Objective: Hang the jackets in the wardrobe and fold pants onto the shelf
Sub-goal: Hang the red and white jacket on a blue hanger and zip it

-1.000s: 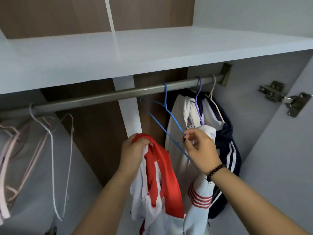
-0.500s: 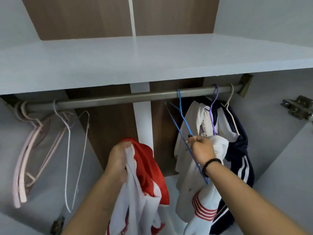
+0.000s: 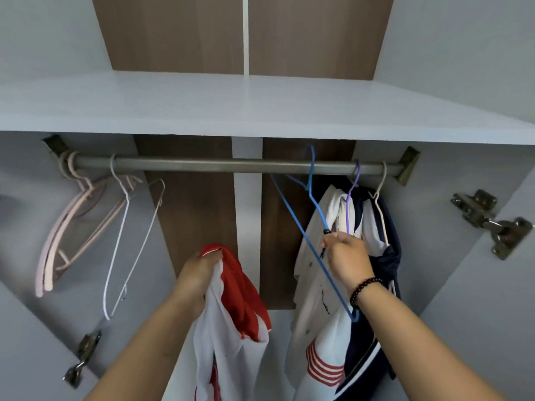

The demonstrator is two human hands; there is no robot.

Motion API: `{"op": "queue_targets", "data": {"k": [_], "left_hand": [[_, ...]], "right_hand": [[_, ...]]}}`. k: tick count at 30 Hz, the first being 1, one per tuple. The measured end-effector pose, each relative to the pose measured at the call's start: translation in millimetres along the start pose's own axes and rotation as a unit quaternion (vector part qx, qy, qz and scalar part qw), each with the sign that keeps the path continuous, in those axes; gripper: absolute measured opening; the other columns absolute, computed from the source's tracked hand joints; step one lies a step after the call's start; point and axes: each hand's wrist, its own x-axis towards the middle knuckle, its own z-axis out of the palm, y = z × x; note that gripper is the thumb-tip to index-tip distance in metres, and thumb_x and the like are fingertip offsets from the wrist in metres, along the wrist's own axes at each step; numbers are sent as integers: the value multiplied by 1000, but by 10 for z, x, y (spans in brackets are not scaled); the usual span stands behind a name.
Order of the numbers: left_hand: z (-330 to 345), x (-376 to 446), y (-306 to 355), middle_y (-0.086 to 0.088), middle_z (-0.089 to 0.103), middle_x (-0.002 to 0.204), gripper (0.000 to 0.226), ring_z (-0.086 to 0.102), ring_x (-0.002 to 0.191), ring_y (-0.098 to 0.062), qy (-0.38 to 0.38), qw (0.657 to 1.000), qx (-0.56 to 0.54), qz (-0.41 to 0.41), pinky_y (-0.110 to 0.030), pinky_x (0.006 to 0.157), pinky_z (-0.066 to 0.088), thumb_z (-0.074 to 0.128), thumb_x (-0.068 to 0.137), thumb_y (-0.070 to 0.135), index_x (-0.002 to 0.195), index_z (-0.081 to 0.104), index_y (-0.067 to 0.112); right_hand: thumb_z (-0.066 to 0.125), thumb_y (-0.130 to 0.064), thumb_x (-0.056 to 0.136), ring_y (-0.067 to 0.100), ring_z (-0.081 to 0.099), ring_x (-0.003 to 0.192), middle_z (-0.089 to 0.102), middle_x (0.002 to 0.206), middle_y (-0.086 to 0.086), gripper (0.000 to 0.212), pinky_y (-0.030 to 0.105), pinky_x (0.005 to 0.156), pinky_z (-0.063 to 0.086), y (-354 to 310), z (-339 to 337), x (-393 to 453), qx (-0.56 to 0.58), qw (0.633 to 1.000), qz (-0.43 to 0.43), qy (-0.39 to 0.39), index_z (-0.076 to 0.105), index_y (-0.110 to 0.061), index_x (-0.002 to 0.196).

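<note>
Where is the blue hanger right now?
In the head view, the blue hanger hooks over the rail right of centre, just left of the purple hanger; the right hand grips its arm.

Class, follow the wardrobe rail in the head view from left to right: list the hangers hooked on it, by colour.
pink hangers → white wire hangers → blue hanger → purple hanger → cream hanger

Readable text: none in this view.
White jacket [image 3: 317,285], right of centre: it carries small dark marks, too small to read.
Red and white jacket [image 3: 231,314], lower centre: only stripes, no letters.
</note>
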Motion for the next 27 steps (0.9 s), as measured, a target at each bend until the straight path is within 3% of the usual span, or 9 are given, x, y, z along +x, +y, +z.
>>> {"op": "queue_targets", "data": {"k": [4,8,10,14,15,17,19,23,27], "left_hand": [[-2,-197,-21,-13,69,107,34,67,97,-32,4,997,41,59,-50,93,53,59,94,35,120,59,12],[-92,-361,-59,-11,62,77,16,59,57,-22,23,997,-21,76,-32,58,54,54,98,26,103,59,11],[-143,-408,-36,-9,57,71,18,54,52,-21,46,996,-43,67,-27,54,48,50,99,27,107,56,11],[-262,-442,33,-9,62,81,33,60,64,-22,43,996,-42,72,-31,62,50,51,99,31,125,54,11],[-281,-475,50,-9,65,87,34,62,69,-22,29,996,-34,78,-33,67,52,52,99,32,127,54,12],[-338,-569,52,-11,67,102,35,66,82,-25,13,996,-9,84,-40,83,54,54,97,34,127,54,15],[-441,-679,25,-10,66,114,36,66,96,-27,0,996,23,85,-45,94,52,57,95,36,126,53,18],[-714,-967,-78,-7,60,129,55,63,110,-28,-14,993,79,82,-47,99,49,59,92,43,140,45,22],[-954,-1282,-78,-7,65,118,40,64,105,-26,-2,983,142,119,-42,96,52,56,94,37,130,55,19]], "right_hand": [[59,-20,88,16,26,46,24,47,0,49,27,51,24,332,-148,-272,-53,997,16,-52,27,-18,51],[64,-24,88,15,24,48,18,50,1,59,27,54,21,553,-346,-587,-47,996,-26,-68,21,-22,48],[65,-22,89,14,23,48,18,52,3,57,25,52,21,668,-490,-788,-36,994,-56,-88,23,-22,50],[80,-57,57,13,27,41,30,47,6,58,19,42,24,843,-793,-1285,44,984,-42,-167,42,-14,48],[81,-54,57,14,31,38,35,46,10,54,18,40,28,858,-846,-1390,64,979,-40,-191,50,-11,49],[72,-13,80,14,36,38,45,51,12,5,16,40,32,838,-870,-1604,63,973,-54,-214,70,-10,77],[52,10,89,8,31,40,42,50,1,32,13,41,29,893,-843,-1809,32,976,-78,-199,72,-14,94],[51,3,92,-2,35,40,41,41,-10,46,6,43,30,739,-664,-2303,-3,982,-118,-145,58,-14,49],[53,-5,94,-1,38,40,43,42,-12,45,9,44,30,705,-689,-2520,-25,984,-148,-98,57,-16,50]]}}
